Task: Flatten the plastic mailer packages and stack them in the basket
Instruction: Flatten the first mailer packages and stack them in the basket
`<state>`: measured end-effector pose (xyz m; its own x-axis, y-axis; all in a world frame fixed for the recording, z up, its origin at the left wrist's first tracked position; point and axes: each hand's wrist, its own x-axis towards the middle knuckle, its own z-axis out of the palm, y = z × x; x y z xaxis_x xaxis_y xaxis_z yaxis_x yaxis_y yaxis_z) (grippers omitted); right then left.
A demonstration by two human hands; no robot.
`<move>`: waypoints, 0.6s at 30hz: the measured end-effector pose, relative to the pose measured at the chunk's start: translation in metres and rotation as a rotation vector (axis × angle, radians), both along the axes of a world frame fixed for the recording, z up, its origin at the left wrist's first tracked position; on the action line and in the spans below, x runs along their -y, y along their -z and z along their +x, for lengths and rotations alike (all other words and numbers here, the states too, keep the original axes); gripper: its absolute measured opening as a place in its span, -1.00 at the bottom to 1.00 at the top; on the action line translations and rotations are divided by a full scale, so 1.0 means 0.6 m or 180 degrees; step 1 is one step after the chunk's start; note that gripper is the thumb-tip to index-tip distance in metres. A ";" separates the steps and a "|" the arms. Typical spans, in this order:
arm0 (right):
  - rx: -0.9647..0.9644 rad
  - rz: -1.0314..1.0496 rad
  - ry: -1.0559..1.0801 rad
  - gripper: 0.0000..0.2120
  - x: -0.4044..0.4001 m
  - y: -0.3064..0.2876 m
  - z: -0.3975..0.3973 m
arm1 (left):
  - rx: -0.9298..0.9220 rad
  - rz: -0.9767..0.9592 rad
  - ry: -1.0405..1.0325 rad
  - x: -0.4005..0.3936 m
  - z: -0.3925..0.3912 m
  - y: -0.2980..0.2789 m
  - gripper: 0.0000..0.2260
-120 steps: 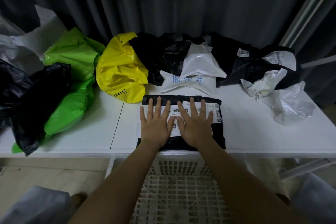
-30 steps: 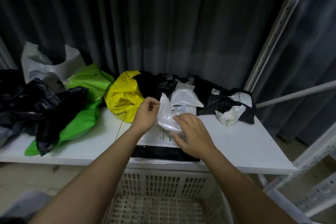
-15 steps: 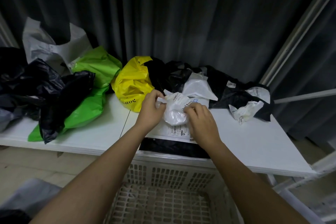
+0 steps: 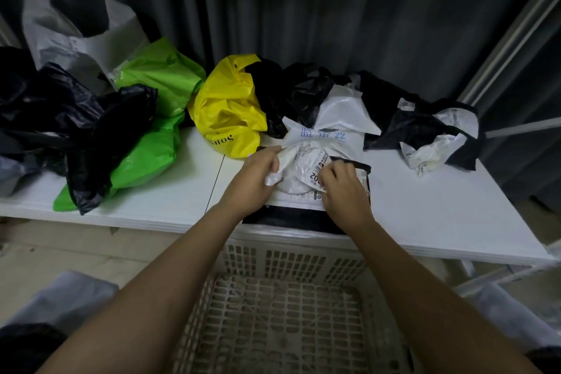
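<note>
A crumpled white mailer (image 4: 299,168) with a printed label lies on top of a flat black mailer (image 4: 291,217) at the table's front edge. My left hand (image 4: 258,174) grips the white mailer's left edge. My right hand (image 4: 343,188) pinches its labelled right side. Both hands hold it just above the black mailer. Below the table edge stands the white slotted basket (image 4: 273,313), with nothing visible inside it.
On the white table (image 4: 425,206) lie more mailers: a yellow one (image 4: 227,112), green ones (image 4: 151,118), black ones (image 4: 69,118) at left, black and white ones (image 4: 431,127) at right. A grey curtain hangs behind. A metal rack post (image 4: 510,36) rises at right.
Four seconds ago both hands pressed flat on the black mailer. Since then they picked up a crumpled white mailer, brought it over the black one, and now pull it apart sideways.
</note>
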<state>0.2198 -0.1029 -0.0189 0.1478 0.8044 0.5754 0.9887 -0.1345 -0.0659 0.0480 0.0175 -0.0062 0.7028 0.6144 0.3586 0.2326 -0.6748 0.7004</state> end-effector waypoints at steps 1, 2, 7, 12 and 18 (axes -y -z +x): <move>-0.0099 -0.0062 -0.0055 -0.62 0.003 0.004 -0.001 | -0.0116 0.0067 -0.0031 0.003 -0.003 0.002 -0.77; -0.0187 -0.0099 -0.0092 -0.63 0.006 0.009 -0.002 | -0.0243 0.0120 -0.0074 0.008 -0.005 0.005 -0.75; -0.0435 -0.0159 -0.0293 -0.82 0.009 0.009 0.000 | -0.0898 0.0502 -0.0395 0.028 -0.002 0.002 -0.64; -0.0607 -0.0252 -0.0373 -0.85 0.014 -0.001 0.005 | -0.1244 0.1036 -0.0613 0.042 0.008 -0.004 -0.27; -0.1440 0.0473 0.0100 -0.66 -0.027 -0.059 -0.027 | -0.1122 0.1086 -0.0639 0.048 0.012 -0.004 -0.30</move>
